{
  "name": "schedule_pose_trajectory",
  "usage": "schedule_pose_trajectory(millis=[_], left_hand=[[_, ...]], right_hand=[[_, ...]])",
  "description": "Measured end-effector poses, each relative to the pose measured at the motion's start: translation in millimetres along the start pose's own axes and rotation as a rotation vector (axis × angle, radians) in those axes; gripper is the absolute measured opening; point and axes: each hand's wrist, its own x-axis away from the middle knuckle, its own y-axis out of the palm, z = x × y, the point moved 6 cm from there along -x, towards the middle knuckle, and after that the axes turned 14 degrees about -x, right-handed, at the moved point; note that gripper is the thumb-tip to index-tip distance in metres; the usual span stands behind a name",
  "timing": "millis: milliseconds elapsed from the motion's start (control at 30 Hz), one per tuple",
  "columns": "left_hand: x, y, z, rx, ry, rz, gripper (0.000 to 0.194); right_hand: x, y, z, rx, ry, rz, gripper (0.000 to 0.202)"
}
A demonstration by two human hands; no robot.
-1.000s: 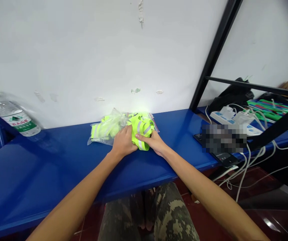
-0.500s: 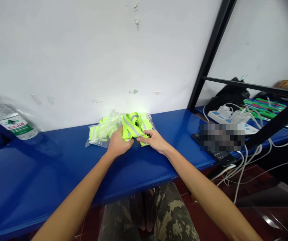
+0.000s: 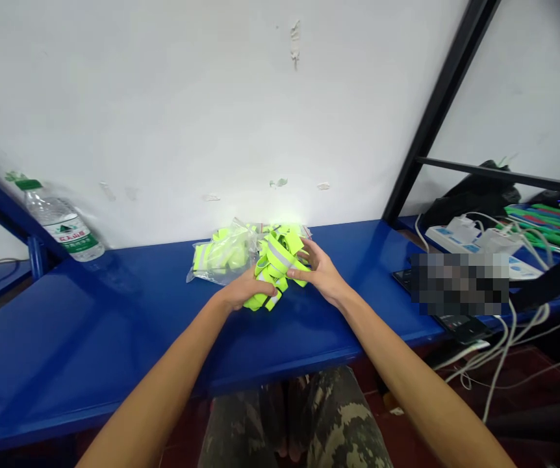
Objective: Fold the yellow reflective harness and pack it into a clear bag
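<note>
A bunched neon-yellow reflective strap (image 3: 280, 255) with silver stripes lies between my hands over the blue table. My left hand (image 3: 245, 289) grips its lower left part, thumb on top and the other fingers mostly hidden behind it. My right hand (image 3: 323, 273) holds the right side of the bundle, thumb in front and fingers curled around the far edge. Just left of the strap lies a clear plastic bag (image 3: 221, 253) with more neon-yellow strap inside. Part of another bag shows behind the bundle, against the wall.
A water bottle (image 3: 68, 224) with a green cap leans at the left by a blue frame post. To the right are a black metal post (image 3: 436, 117), a partly blurred-out dark phone (image 3: 465, 328), a white power strip (image 3: 455, 240) and several white cables hanging off the edge.
The strap bundle has come nearer to me and is bunched differently. My left hand has shifted down along it, and my right hand has opened wider around its side. The view has turned left.
</note>
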Motion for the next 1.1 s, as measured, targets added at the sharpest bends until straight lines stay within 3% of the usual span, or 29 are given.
schedule_pose_trajectory(millis=[100,200,333,433,567,633,700,800,900,1000,1100], left_hand=[[4,7.2,-15,0.13,-0.162,-0.208,0.046],[8,12.9,-21,0.217,-0.238,-0.337,0.045],[11,22.5,-12,0.266,-0.217,-0.445,0.044],[2,19.3,-3,0.302,-0.108,-0.305,0.048],[-12,-3.1,-1,0.309,0.055,0.219,0.046],[-13,-5.8,-3,0.304,0.08,0.388,0.05],[-14,1.6,-4,0.331,0.094,0.388,0.055],[-14,16.9,0,0.407,0.13,0.27,0.056],[-12,23.2,0,0.455,0.094,0.227,0.058],[-12,23.8,-1,0.472,0.063,0.199,0.058],[-12,22.4,-1,0.444,0.08,0.18,0.06]], right_hand=[[8,11,-7,-0.045,0.058,-0.14,0.097],[15,22,-11,-0.054,0.108,-0.253,0.084],[13,19,-10,-0.068,0.087,-0.183,0.063],[7,9,-8,-0.109,0.036,-0.061,0.061],[2,-7,-4,-0.118,-0.067,0.166,0.064],[1,-10,-1,-0.097,-0.093,0.214,0.065],[1,-7,2,-0.064,-0.117,0.212,0.063],[3,-3,5,0.051,-0.167,0.219,0.058],[5,1,8,0.135,-0.19,0.223,0.054],[7,6,12,0.063,-0.157,0.192,0.052],[8,14,15,-0.123,-0.051,0.117,0.062]])
